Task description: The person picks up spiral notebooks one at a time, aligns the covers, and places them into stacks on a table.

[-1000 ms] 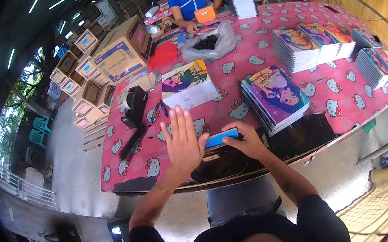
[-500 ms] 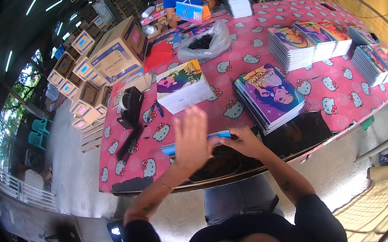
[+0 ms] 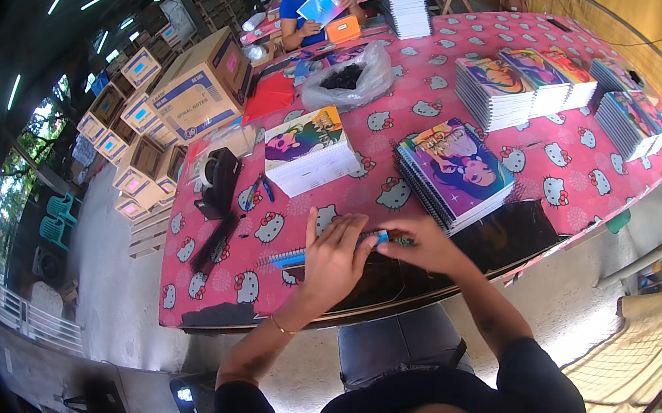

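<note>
One slim blue spiral-bound notebook point(image 3: 291, 258) near front of pink cat-print bench point(image 3: 434, 97), long axis left-to-right; left hand point(image 3: 336, 254) half-curled across middle, right hand point(image 3: 421, 245) curled at right end, can't tell if either's gripping tbh.

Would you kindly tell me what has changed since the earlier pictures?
The left hand has moved rightward, coming down over the blue spiral notebook. The co-worker in blue has lifted a blue-and-white booklet. The right hand stays at the notebook's right end; the purple-covered notebook stack hasn't moved.
</note>
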`<state>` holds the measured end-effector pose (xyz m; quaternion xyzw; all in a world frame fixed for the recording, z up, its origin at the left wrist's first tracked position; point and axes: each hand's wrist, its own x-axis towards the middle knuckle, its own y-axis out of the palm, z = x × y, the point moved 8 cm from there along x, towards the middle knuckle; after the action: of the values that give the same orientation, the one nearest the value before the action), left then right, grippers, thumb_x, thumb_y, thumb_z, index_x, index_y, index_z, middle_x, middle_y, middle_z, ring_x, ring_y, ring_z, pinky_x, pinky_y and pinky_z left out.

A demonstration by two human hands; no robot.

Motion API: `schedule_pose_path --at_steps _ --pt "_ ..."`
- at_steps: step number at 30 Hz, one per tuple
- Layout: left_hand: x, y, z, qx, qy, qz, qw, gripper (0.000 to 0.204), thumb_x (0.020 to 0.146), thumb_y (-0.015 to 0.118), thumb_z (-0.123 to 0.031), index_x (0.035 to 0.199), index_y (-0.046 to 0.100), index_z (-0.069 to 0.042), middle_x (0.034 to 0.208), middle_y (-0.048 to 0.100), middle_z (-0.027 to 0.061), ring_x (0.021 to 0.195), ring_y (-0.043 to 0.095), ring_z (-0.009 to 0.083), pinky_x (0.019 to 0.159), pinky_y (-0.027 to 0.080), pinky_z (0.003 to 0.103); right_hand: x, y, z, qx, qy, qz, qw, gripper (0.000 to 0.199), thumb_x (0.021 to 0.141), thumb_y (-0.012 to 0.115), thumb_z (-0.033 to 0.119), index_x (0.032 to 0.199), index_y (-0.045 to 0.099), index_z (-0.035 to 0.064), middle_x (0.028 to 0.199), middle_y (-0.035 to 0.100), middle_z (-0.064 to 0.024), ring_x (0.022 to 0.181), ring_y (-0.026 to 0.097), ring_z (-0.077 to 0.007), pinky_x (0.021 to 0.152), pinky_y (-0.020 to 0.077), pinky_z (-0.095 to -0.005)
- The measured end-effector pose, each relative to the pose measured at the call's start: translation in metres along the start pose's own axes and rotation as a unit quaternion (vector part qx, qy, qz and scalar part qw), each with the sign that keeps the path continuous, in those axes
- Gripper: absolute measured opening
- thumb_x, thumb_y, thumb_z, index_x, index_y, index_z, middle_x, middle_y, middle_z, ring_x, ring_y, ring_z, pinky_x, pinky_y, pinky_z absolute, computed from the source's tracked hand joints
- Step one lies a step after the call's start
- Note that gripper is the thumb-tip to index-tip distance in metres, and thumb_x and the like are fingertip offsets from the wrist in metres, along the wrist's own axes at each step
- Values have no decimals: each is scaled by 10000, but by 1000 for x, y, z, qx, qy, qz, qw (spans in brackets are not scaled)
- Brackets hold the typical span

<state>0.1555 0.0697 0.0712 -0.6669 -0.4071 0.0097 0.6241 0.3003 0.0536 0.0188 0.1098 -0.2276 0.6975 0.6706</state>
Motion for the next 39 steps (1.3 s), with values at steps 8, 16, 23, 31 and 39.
schedule_pose_path --at_steps 8,16,23,31,39 --pt "2 -3 -4 -25 23 -58 998 174 898 751 -202 1021 704 -90 962 750 48 910 720 229 1195 237 534 29 -20 -3 -17 103 165 981 189 963 694 100 1093 729 -33 973 745 -62 932 681 -85 852 551 -257" --pt "-1 -11 -11 -20 -15 -76 997 178 871 751 -138 1028 695 -75 906 732 82 878 710 275 965 464 451 32 -8 18 -91 -8 110 990 124 826 721 23 901 630 -17 807 663 -54 775 667 -111 681 531 -271" --pt "24 -78 -2 -5 -2 -49 999 287 836 647 28 1121 656 -6 987 706 172 836 697 351 725 557 454 1 -53 63 -79 -38 -99 991 322 888 731 118 1190 662 31 1154 698 -152 1089 684 -251 874 533 -369" --pt "123 36 -33 -124 306 -81 941 443 859 606 44 1288 643 -58 1321 657 147 1229 631 310 1066 493 472 -73 -229 -19 -339 106 -168 920 762 782 879 230 1393 533 -64 1307 640 -248 1197 639 -329 1009 492 -413" --pt "111 124 -28 -125 290 130 940 523 856 610 39 1363 620 -87 1425 597 133 1382 515 288 1181 386 502 -71 -222 -35 -216 144 -163 952 808 806 876 176 1458 468 -73 1244 660 -166 1101 626 -173 925 520 -290"
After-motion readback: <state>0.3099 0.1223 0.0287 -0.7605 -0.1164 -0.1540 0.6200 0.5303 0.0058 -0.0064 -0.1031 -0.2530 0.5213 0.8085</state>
